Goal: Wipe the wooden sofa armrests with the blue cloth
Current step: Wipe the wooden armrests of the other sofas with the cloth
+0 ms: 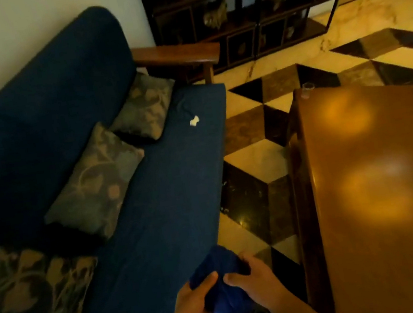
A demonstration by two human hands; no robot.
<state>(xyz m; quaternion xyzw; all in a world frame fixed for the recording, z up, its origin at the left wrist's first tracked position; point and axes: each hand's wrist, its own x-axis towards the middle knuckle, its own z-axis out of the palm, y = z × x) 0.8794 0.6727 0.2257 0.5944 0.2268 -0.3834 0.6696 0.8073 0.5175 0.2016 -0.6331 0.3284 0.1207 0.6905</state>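
Observation:
A bunched blue cloth (219,275) is held low in the view, over the front edge of the dark blue sofa seat (172,188). My left hand (193,308) grips its left side and my right hand (256,280) grips its right side. One wooden sofa armrest (176,55) shows at the far end of the sofa, well away from both hands. The near armrest is out of view.
Three patterned cushions (94,183) lean against the sofa back. A small white scrap (194,121) lies on the seat. A glossy wooden table (383,197) stands to the right, with a glass (308,86) at its far corner. A dark shelf unit (245,8) stands behind the armrest. Checkered floor lies between.

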